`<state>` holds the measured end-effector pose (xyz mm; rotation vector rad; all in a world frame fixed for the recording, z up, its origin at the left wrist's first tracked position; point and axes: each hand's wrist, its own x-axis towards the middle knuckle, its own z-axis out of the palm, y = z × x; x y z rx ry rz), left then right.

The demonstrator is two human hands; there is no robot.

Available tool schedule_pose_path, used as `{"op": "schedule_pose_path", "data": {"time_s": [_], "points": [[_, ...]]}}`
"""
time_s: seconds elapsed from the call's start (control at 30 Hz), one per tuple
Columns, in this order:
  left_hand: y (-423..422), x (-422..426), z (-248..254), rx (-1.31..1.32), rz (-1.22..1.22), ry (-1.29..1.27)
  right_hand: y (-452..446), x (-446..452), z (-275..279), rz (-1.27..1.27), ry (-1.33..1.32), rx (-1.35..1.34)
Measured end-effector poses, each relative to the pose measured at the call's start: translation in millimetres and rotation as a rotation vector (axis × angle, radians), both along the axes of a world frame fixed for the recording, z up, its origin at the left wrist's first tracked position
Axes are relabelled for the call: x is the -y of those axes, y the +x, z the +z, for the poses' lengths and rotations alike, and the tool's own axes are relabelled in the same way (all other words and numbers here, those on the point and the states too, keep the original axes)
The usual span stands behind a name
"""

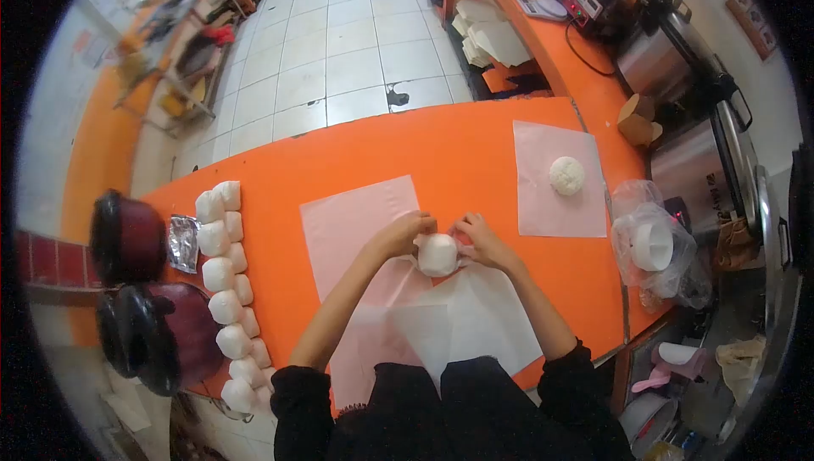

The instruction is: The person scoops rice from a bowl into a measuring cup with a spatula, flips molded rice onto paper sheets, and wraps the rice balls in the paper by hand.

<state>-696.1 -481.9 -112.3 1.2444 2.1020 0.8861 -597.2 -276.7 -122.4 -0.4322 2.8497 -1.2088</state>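
Observation:
A rounded white bundle (437,255) sits on the orange table, between my two hands. My left hand (409,233) is at its left side, fingers bent and pressed together near its top edge. On the right, my right hand (480,242) has its fingers curled by the white wrapping. What the fingertips pinch is too small to make out. White paper (487,317) spreads from the bundle toward my body, partly over pink sheets (352,219). Farther right, a round white piece (567,176) lies on another pink sheet (538,206).
Several white bundles (225,307) line the table's left side, beside crumpled foil (183,243) and dark red pots (182,329). At the right are a plastic bag holding white containers (652,246), a small brown box (638,121) and large metal pots (699,173).

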Motion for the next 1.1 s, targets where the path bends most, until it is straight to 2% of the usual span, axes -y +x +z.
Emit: {"op": "schedule_pose_path", "data": {"time_s": [0.07,0.17,0.27,0.37,0.5,0.67,0.77,0.8,0.9,1.0,1.1], "points": [[13,9,5,0.132,0.083,0.027,5,-4,5,0.083,-0.178,0.144],[24,21,-9,0.259,0.131,0.060,16,2,18,-0.020,-0.652,0.482],[47,32,33,0.022,0.179,0.093,14,-1,20,-0.021,-0.708,0.472],[62,41,44,0.104,0.302,0.233,12,-8,37,-0.085,-0.844,0.542],[63,45,65,0.111,0.251,0.380,13,-4,47,-0.041,-1.184,0.537],[66,48,57,0.113,0.196,0.353,20,2,52,-0.034,-1.286,0.549],[76,45,52,0.144,0.244,0.446,29,5,46,-0.049,-1.343,0.563],[80,41,56,0.123,0.346,0.614,32,7,44,-0.035,-1.357,0.564],[81,48,52,0.375,0.379,0.571,41,12,44,0.024,-1.430,0.606],[93,46,72,0.816,0.292,0.686,49,24,58,0.083,-1.511,0.655],[107,39,74,0.850,0.364,0.892,54,43,90,-0.026,-1.424,0.642]]}}
